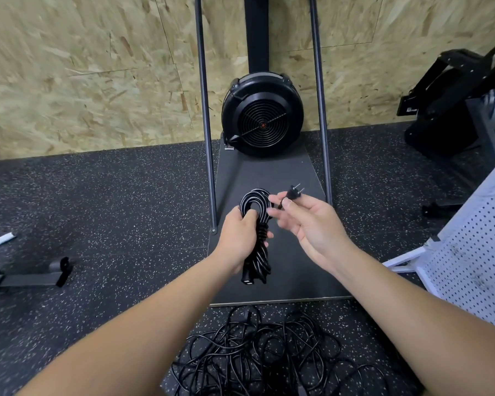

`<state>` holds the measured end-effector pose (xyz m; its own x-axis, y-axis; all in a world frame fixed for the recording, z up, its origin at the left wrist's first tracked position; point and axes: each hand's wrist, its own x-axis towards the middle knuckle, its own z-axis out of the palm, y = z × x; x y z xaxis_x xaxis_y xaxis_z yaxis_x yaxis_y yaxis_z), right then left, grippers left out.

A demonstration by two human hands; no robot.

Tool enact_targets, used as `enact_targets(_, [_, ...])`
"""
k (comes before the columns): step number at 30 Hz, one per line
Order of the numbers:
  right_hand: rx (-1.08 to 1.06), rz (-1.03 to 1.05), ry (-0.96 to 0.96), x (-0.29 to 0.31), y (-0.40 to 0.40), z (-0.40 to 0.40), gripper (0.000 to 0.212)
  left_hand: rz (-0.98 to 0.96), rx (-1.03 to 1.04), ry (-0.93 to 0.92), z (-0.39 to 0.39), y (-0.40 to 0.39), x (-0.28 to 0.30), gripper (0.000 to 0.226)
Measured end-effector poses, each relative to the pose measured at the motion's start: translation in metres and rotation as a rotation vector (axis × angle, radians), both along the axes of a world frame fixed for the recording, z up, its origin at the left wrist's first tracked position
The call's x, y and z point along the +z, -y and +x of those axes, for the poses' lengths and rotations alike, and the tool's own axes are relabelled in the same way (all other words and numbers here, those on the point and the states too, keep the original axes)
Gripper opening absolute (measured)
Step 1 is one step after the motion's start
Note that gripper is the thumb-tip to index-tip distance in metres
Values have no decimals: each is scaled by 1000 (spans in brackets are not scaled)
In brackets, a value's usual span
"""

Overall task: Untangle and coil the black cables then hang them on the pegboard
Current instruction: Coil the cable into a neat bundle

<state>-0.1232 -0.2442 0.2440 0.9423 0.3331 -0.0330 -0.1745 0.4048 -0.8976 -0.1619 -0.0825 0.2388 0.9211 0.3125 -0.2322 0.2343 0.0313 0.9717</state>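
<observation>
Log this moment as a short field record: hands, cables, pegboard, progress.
left hand: grips the coiled cable round its middle
right hand: pinches the plug, prongs pointing up
coil: held above the black platform; connector end hangs below the grip
tangled cables: in a loose pile on the floor
pegboard: white, at the right edge; no cable seen on the visible part
progress: one cable coiled, not yet hung

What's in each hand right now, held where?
Left hand grips the coiled black cable round its wrapped middle. Right hand pinches the same cable's plug end just behind the two prongs.
</observation>
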Motion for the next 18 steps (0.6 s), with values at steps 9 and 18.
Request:
enact_targets(9, [-26, -588, 351, 1, -5, -4, 32, 154, 12, -12, 0, 5, 7, 15])
enact_targets(18, [35, -1055, 571, 9, -6, -4, 41, 45, -192, -21, -2, -10, 11, 6])
